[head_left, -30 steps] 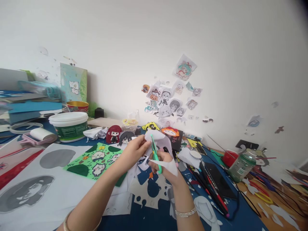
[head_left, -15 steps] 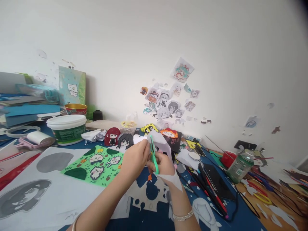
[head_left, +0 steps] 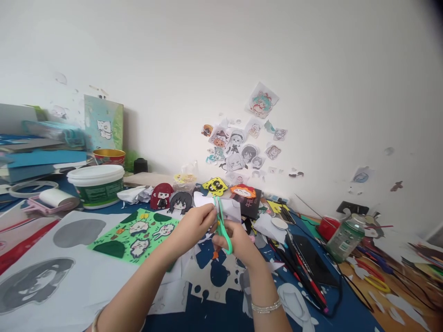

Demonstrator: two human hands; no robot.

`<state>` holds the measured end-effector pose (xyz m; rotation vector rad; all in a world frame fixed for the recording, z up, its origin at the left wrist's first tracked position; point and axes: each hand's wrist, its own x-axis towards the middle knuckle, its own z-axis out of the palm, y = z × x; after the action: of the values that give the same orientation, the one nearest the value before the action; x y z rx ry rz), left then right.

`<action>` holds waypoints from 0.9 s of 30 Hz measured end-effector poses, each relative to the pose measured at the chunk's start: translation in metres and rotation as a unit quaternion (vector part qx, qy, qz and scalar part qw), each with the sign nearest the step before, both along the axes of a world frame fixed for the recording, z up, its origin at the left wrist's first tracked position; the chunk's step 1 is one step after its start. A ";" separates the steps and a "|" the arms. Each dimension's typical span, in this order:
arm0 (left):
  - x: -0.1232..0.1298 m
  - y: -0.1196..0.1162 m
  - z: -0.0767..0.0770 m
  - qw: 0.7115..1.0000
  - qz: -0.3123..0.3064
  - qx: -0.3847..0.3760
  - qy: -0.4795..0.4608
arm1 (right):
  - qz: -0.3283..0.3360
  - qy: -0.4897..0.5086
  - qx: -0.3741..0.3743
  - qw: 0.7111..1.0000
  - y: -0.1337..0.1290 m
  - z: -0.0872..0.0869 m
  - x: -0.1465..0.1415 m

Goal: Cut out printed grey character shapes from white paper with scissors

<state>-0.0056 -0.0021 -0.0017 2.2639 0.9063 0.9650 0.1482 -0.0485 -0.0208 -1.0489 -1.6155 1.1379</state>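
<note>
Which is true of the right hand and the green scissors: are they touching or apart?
Touching. The head view shows the right hand holding the green scissors by the handles, with no gap between them.

To the left of the left hand (head_left: 199, 223), a green sheet (head_left: 128, 240) of cartoon animals; beyond it, a white-lidded tub (head_left: 98, 186). Right of the right hand (head_left: 238, 242), pens (head_left: 306, 272) and a clear bottle (head_left: 347, 237). Ahead, above both hands, drawings (head_left: 249, 153) on a white wall (head_left: 173, 83).
</note>
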 end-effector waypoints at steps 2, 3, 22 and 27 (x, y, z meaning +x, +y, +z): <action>-0.002 0.002 -0.001 1.000 -0.007 -0.003 0.001 | 0.009 -0.010 -0.006 1.000 -0.001 0.001 0.001; -0.002 0.003 -0.001 1.000 -0.006 -0.002 0.002 | 0.010 -0.014 -0.005 1.000 0.000 0.001 0.001; 0.011 -0.005 -0.002 0.995 0.094 -0.004 -0.038 | -0.053 -0.007 0.018 0.998 0.007 -0.004 -0.005; 0.004 0.000 -0.001 0.997 0.072 -0.001 -0.023 | -0.030 -0.027 -0.001 0.999 0.005 -0.003 -0.003</action>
<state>-0.0012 -0.0021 -0.0022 2.1894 1.0614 1.0727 0.1457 -0.0435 -0.0238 -1.1310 -1.6140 1.0804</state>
